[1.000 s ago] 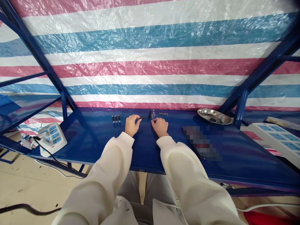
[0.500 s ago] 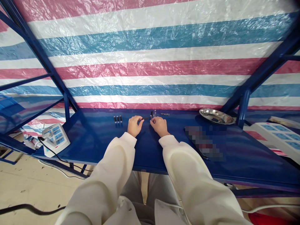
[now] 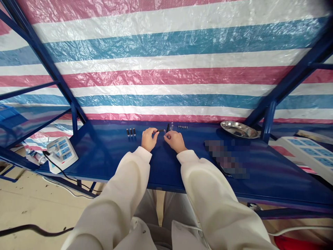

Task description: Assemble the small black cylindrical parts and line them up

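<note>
My left hand (image 3: 149, 139) pinches a thin black tube (image 3: 161, 130) that points to the right. Close beside its tip, my right hand (image 3: 176, 141) holds a small clear piece (image 3: 164, 132) between thumb and finger. Whether tube and clear piece touch, I cannot tell. Just behind my right fingers lie a black piece (image 3: 168, 127) and another clear piece (image 3: 172, 125). Several small metal parts (image 3: 182, 127) form a row to the right of these. On the left, three black tubes with pale ends (image 3: 131, 132) lie side by side.
On the blue table (image 3: 104, 152), a shiny metal dish (image 3: 239, 129) stands at the back right, with a blurred dark flat object (image 3: 225, 158) in front. White power strips (image 3: 63, 154) sit at both sides. Blue frame posts (image 3: 270, 119) and a striped sheet (image 3: 166, 76) bound the back.
My right hand has moved slightly left, bringing the clear piece up to the end of the black tube. The left hand stays nearly still.
</note>
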### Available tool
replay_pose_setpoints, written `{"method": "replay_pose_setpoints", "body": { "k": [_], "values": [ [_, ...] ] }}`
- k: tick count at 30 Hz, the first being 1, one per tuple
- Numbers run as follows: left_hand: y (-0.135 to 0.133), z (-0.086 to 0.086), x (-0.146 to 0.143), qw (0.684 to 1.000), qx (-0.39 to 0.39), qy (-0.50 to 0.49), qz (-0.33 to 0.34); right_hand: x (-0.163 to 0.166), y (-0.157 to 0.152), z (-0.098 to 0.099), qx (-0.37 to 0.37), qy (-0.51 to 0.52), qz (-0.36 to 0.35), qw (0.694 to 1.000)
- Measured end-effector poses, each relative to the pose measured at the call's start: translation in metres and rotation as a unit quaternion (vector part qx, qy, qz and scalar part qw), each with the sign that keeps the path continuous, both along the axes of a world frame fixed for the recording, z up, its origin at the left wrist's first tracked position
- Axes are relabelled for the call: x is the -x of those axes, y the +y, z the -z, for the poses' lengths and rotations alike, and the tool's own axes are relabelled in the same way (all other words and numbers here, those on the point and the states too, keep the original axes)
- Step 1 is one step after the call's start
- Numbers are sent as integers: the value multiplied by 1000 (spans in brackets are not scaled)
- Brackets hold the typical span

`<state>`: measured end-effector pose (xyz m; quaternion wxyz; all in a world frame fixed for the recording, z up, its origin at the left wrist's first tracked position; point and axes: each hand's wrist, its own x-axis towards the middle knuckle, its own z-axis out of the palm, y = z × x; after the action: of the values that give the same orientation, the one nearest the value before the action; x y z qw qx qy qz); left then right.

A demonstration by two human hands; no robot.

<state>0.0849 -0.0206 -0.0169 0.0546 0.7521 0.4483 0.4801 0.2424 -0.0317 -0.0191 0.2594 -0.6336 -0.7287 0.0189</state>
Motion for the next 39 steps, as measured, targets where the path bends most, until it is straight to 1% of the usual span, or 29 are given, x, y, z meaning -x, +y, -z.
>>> {"method": "replay_pose_setpoints", "body": {
  "k": [11, 19, 28, 31, 39],
  "values": [
    [0, -1, 0, 1000, -4, -6, 10, -1, 2, 3, 3, -3, -5, 1000],
    [-1, 0, -1, 1000, -7, 5, 12, -1, -1, -1, 7, -20, -18, 1000],
    [-5, -2, -2, 996, -25, 49, 73, 1, -3, -4, 3, -29, -26, 999],
    [-4, -1, -2, 995, -22, 54, 79, 0, -1, -1, -8, -23, -33, 999],
    [0, 1, -2, 996, -20, 24, 83, -3, 3, 4, -33, -9, -64, 997]
  ]
}}
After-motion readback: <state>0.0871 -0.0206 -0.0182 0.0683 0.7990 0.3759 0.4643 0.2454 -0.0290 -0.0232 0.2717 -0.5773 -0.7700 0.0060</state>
